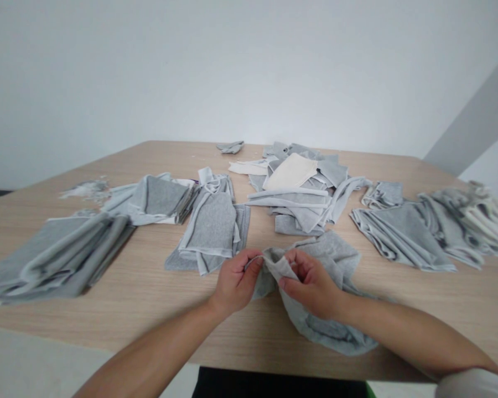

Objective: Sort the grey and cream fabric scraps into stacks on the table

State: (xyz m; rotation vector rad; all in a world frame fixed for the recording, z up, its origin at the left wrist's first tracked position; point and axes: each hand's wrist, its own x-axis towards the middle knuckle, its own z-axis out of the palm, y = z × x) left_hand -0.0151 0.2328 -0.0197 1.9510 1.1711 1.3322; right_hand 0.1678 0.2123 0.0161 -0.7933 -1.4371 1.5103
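Near the table's front edge, a grey piece of fabric (332, 331) lies crumpled, its upper edge raised between my two hands. My left hand (237, 281) pinches that edge between thumb and fingers. A short way to the right, my right hand (312, 283) is closed on the same edge, thumb in front. The cloth between them is bunched and slightly gaping. Its right part spreads under and behind my right forearm. Just beyond my left hand sits a stack of grey fabric pieces (211, 224) with pale edges.
Folded grey cloths (66, 254) lie at the left, with another stack (160, 196) and white scraps (89, 189) behind. A loose heap with a cream piece (292, 171) fills the back middle. More folded cloths (410, 232) line the right. A small grey scrap (231, 147) rests far back.
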